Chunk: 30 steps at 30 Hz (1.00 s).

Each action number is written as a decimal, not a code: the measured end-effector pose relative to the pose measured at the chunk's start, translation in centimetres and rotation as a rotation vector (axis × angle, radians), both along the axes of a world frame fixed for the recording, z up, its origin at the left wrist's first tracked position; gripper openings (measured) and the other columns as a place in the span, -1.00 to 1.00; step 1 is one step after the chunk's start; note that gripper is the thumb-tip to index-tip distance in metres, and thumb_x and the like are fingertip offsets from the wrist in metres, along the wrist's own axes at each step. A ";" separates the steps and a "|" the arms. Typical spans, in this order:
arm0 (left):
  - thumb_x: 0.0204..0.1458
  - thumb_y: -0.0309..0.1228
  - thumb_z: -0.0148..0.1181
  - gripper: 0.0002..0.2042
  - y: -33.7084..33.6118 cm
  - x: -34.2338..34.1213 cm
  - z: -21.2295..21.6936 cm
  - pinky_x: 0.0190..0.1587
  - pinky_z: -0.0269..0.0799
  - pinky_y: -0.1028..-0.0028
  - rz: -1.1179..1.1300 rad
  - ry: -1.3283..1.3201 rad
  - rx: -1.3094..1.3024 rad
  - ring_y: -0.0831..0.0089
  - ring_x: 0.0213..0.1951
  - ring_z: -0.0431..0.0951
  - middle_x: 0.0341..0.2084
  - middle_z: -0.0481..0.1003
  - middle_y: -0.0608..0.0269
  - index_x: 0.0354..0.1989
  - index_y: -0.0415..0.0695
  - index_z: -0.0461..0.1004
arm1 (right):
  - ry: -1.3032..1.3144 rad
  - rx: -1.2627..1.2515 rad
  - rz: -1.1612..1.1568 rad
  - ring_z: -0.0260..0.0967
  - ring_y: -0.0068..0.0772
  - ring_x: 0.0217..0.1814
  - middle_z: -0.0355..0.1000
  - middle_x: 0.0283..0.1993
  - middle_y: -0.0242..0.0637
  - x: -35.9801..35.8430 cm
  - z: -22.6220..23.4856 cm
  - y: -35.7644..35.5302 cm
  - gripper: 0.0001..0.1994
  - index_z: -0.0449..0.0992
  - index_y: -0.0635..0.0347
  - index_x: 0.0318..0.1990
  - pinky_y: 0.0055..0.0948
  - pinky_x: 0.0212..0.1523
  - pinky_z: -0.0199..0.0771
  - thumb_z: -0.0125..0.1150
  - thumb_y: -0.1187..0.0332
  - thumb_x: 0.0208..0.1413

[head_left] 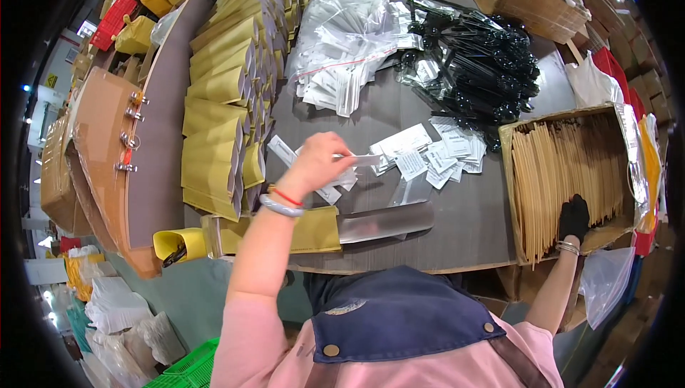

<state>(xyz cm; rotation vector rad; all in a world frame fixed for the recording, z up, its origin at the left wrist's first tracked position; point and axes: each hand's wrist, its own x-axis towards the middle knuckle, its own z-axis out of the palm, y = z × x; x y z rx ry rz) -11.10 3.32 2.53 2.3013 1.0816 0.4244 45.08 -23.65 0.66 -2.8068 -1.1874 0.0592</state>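
My left hand (321, 163), bare and closed in a pinch, holds a small white printed slip (367, 160) above the table. Beneath and beside it lie more white slips (282, 149). Just right of it is a loose pile of white printed cards (442, 154) with a clear plastic sleeve (412, 189). My right hand (574, 218), in a black glove, rests on brown envelopes (564, 174) packed upright in a cardboard box (508, 174); its fingers are too dark to read. Near the front edge a yellow-brown mailer (307, 234) lies flat, with a shiny silvery strip (385, 222) at its right.
Yellow padded mailers (214, 152) stand in a row at left. At the back are a clear bag of white packets (342, 38) and a heap of black plastic-wrapped items (478, 59). A yellow container (178, 244) sits at the front left corner. A cardboard box (528, 2) stands back right.
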 end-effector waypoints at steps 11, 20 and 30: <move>-0.34 -0.17 0.48 -0.45 -3.1 11.0 -2.3 -0.02 0.22 0.21 0.224 0.185 0.015 0.16 -0.02 0.31 -0.14 0.38 0.23 -0.10 -0.04 0.47 | -0.245 0.440 -0.163 0.32 0.02 0.12 0.36 0.09 0.03 -2.0 0.5 0.6 -0.73 0.36 0.36 0.01 -0.18 0.12 0.32 -0.07 0.38 0.26; -0.23 -0.37 0.43 -0.62 -3.5 10.4 -2.8 -0.15 0.35 0.23 0.218 -0.016 0.055 0.20 -0.23 0.48 -0.35 0.50 0.17 -0.20 -0.12 0.46 | 0.369 0.429 0.436 0.39 0.06 0.01 0.45 -0.08 -0.03 -22.9 3.1 17.2 -0.70 0.45 0.25 -0.04 -0.20 0.04 0.40 0.21 0.35 0.09; -0.23 -0.43 0.41 -0.66 -10.8 3.3 0.6 -0.16 0.38 0.30 0.021 -0.006 -0.222 0.24 -0.28 0.50 -0.36 0.53 0.19 -0.21 -0.16 0.51 | 0.225 0.081 0.361 0.40 0.01 -0.02 0.38 -0.06 -0.09 -22.0 -0.2 22.4 -0.62 0.52 0.09 -0.13 -0.10 -0.08 0.46 0.35 0.11 -0.05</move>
